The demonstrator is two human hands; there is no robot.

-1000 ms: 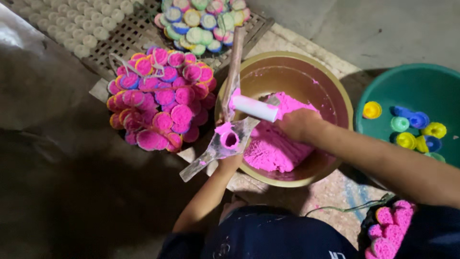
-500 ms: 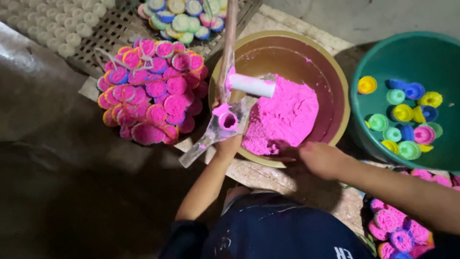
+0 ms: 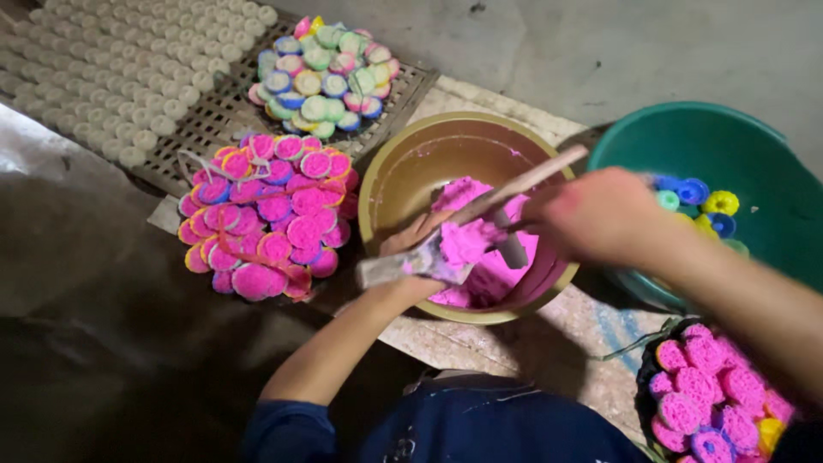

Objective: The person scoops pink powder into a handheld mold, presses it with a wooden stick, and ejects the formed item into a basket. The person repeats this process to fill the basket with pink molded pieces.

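The person's left hand point(image 3: 411, 249) reaches over the near rim of a tan bowl point(image 3: 403, 176) and grips a small pale mould point(image 3: 407, 261) smeared with pink; its fingers are closed around the mould, which lies tilted with one end pointing out past the rim toward the left. The right hand point(image 3: 600, 214) is closed around a wooden stick point(image 3: 531, 180), which slants from upper right down to the left and meets the mould over the bowl (the motion blur makes the exact contact hard to read). A small metal blade point(image 3: 513, 250) shows just below the right hand, though how it is held cannot be told.

Inside the bowl lies a heap of bright pink powder point(image 3: 493, 270), banked against the right and near walls, with the far left wall bare.

Left of the bowl, touching its side, sits a round mound of pink-filled caps point(image 3: 266, 214) with rims of pink, orange, yellow and blue. Behind it, on a dark mesh tray point(image 3: 214, 111), rests a second cluster of caps point(image 3: 326, 73) filled with pale green and white. Rows of small white pieces point(image 3: 111, 69) cover the tray's far left part.

To the right stands a green tub point(image 3: 729, 141) holding loose coloured caps point(image 3: 699, 201). At the lower right corner another batch of pink discs point(image 3: 707, 403) lies in a dark basket.
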